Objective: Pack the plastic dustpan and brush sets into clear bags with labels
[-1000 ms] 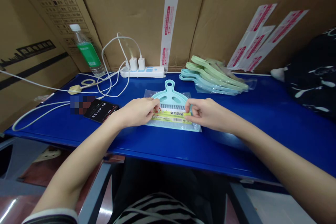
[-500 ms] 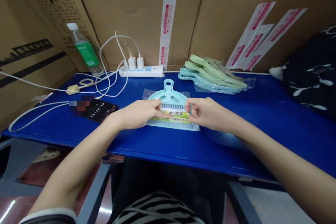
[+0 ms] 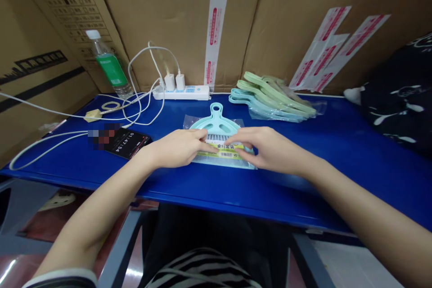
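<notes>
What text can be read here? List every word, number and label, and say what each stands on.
"V3" and "V6": top of the cardboard box, upper left; its printed table is too small to read.
"01:47:54": phone screen, seen upside down.
Yellow label on the bagged dustpan set, between left hand and right hand: too blurred.
Red print on the tape strip: too small.
</notes>
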Motion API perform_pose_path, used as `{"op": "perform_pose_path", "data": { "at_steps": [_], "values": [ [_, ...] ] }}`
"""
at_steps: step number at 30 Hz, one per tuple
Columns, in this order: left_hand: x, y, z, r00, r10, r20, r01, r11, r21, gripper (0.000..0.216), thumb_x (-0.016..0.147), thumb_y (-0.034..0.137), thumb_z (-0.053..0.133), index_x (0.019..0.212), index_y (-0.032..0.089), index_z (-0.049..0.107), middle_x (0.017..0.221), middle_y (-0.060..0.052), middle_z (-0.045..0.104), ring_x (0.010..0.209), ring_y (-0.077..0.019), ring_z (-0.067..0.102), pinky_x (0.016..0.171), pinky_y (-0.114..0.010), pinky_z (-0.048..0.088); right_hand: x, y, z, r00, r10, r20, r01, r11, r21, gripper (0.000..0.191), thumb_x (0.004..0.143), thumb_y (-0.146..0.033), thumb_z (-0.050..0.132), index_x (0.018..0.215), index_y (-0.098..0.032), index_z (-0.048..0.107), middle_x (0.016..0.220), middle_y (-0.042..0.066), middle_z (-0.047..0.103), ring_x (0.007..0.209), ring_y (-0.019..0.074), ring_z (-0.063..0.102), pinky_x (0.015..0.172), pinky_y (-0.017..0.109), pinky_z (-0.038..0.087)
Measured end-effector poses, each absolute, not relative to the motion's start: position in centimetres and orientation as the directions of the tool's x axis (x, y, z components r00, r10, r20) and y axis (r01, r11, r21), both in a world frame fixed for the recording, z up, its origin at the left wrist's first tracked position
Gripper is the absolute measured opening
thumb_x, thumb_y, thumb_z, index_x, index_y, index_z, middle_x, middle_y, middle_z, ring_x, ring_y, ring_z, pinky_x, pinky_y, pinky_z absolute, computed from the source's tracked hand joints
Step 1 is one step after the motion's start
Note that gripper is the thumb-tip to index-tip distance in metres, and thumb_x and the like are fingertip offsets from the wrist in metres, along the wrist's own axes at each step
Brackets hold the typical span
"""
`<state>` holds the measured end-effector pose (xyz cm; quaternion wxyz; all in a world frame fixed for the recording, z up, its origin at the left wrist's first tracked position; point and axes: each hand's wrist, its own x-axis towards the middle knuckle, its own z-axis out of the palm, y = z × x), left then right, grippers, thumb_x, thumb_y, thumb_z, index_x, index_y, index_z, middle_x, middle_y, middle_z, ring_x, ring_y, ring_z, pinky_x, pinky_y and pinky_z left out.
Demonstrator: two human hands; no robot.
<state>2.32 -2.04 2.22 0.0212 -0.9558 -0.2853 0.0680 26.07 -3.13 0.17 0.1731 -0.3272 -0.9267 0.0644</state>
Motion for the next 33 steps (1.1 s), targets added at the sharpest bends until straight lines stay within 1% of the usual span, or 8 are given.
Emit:
{"op": "perform_pose_path", "data": {
  "at_steps": [3, 6, 11, 16, 20, 25, 30, 33],
  "values": [
    [2.5, -2.1, 2.3, 0.822, 0.555, -0.126, 0.548, -0.832, -0.087, 0.058, 0.081, 0.000, 0.040, 0.124, 0.032, 0.063, 0.094, -0.003, 0.058, 0.081, -0.0156, 0.059, 0.073, -0.025, 0.047, 25.2, -3.5, -0.3, -0.813, 0.504, 0.293, 0.518, 0.855, -0.031, 0.033, 0.087, -0.013, 0.043, 0.102, -0.020, 0.072, 0.071, 0.004, 0.060, 0.064, 0.0163, 0.051, 0.064, 0.028, 0.038],
    [2.6, -2.2, 2.3, 0.818, 0.561, -0.124, 0.553, -0.828, -0.093, 0.057, 0.082, 0.002, 0.040, 0.124, 0.031, 0.063, 0.090, -0.003, 0.059, 0.079, -0.0150, 0.059, 0.073, -0.024, 0.048, 24.9, -3.8, -0.6, -0.851, 0.450, 0.269, 0.498, 0.855, 0.145, 0.036, 0.083, -0.009, 0.044, 0.104, -0.017, 0.072, 0.070, 0.005, 0.061, 0.067, 0.0187, 0.052, 0.065, 0.031, 0.039],
    [3.0, -2.6, 2.4, 0.787, 0.599, -0.148, 0.586, -0.800, -0.123, 0.054, 0.083, 0.003, 0.040, 0.123, 0.031, 0.064, 0.090, -0.003, 0.060, 0.078, -0.0156, 0.061, 0.068, -0.025, 0.049, 24.8, -4.1, -0.7, -0.877, 0.421, 0.231, 0.476, 0.828, 0.297, 0.028, 0.080, -0.008, 0.050, 0.097, -0.014, 0.072, 0.070, 0.007, 0.064, 0.070, 0.0207, 0.056, 0.064, 0.031, 0.040],
    [3.4, -2.9, 2.4, 0.775, 0.616, -0.142, 0.591, -0.786, -0.183, 0.053, 0.084, 0.005, 0.040, 0.125, 0.031, 0.062, 0.085, -0.004, 0.060, 0.078, -0.0167, 0.062, 0.064, -0.024, 0.049, 24.4, -4.4, -0.7, -0.874, 0.456, 0.169, 0.486, 0.805, 0.341, 0.027, 0.076, -0.006, 0.056, 0.097, -0.012, 0.071, 0.074, 0.008, 0.067, 0.071, 0.0210, 0.057, 0.063, 0.032, 0.040],
    [3.2, -2.8, 2.4, 0.776, 0.616, -0.136, 0.582, -0.782, -0.221, 0.049, 0.086, 0.006, 0.044, 0.121, 0.032, 0.065, 0.084, -0.004, 0.062, 0.083, -0.0184, 0.063, 0.068, -0.026, 0.050, 24.7, -4.2, -0.4, -0.879, 0.458, 0.134, 0.475, 0.812, 0.339, 0.029, 0.073, -0.007, 0.060, 0.099, -0.014, 0.071, 0.078, 0.008, 0.068, 0.078, 0.0227, 0.058, 0.065, 0.032, 0.041],
    [2.3, -2.7, 2.4, 0.765, 0.634, -0.118, 0.608, -0.770, -0.194, 0.044, 0.087, 0.008, 0.047, 0.115, 0.033, 0.069, 0.089, -0.004, 0.066, 0.089, -0.0183, 0.062, 0.072, -0.025, 0.050, 25.7, -3.5, 0.2, -0.896, 0.427, 0.119, 0.442, 0.842, 0.309, 0.034, 0.072, -0.006, 0.060, 0.102, -0.018, 0.072, 0.075, 0.006, 0.064, 0.076, 0.0215, 0.056, 0.063, 0.031, 0.040],
    [1.1, -2.4, 2.6, 0.724, 0.677, -0.134, 0.658, -0.736, -0.161, 0.050, 0.081, 0.005, 0.048, 0.114, 0.036, 0.070, 0.096, -0.002, 0.069, 0.093, -0.0177, 0.062, 0.072, -0.024, 0.049, 27.3, -3.3, 0.4, -0.891, 0.441, 0.107, 0.452, 0.842, 0.294, 0.034, 0.076, -0.003, 0.053, 0.095, -0.022, 0.073, 0.070, 0.005, 0.061, 0.070, 0.0197, 0.051, 0.059, 0.031, 0.036],
    [0.4, -2.2, 2.7, 0.709, 0.694, -0.124, 0.680, -0.720, -0.140, 0.055, 0.077, 0.003, 0.043, 0.110, 0.036, 0.072, 0.093, -0.001, 0.068, 0.091, -0.0170, 0.062, 0.069, -0.022, 0.048, 28.1, -3.4, 0.4, -0.880, 0.459, 0.123, 0.474, 0.833, 0.285, 0.038, 0.075, -0.001, 0.051, 0.096, -0.022, 0.074, 0.069, 0.006, 0.060, 0.068, 0.0194, 0.049, 0.058, 0.031, 0.036]
  ]
}}
